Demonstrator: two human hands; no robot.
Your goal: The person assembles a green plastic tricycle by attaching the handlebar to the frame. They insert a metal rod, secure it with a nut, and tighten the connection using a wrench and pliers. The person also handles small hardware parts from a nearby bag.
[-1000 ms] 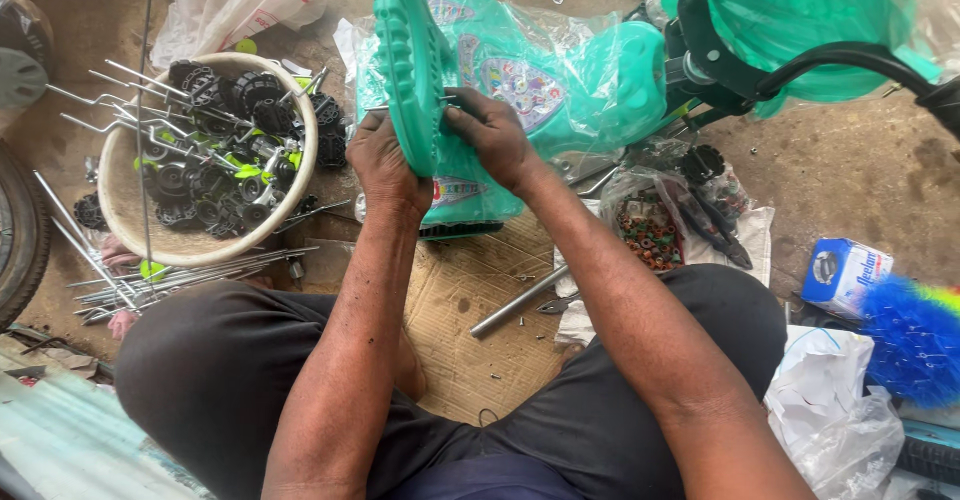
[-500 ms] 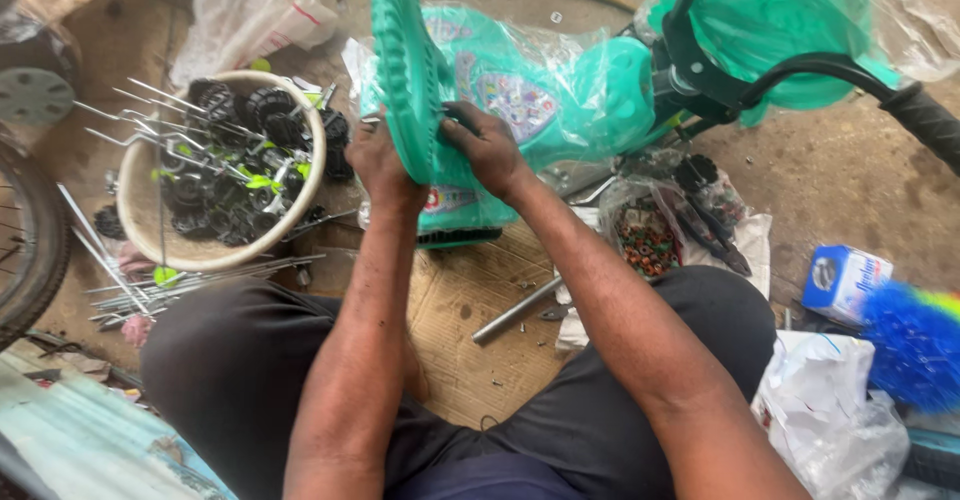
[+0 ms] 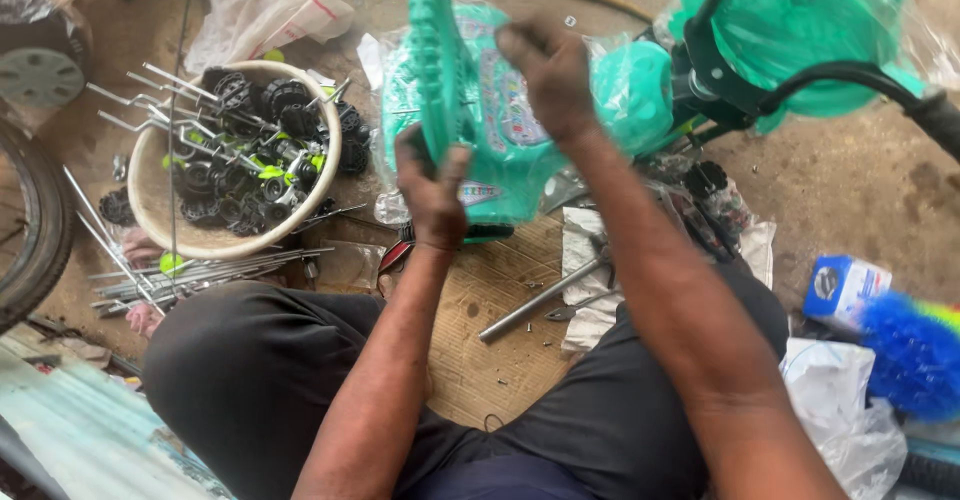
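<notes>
While two hands (image 3: 432,192) grip, one wheel (image 3: 432,55)

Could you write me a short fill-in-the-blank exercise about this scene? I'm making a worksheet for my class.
1. The left hand grips a ribbed plastic wheel coloured ____.
2. The round bowl of black parts and metal rods lies to the person's ____.
3. The right hand is raised ____ than the left hand.

Missing words: green; left; higher
</notes>
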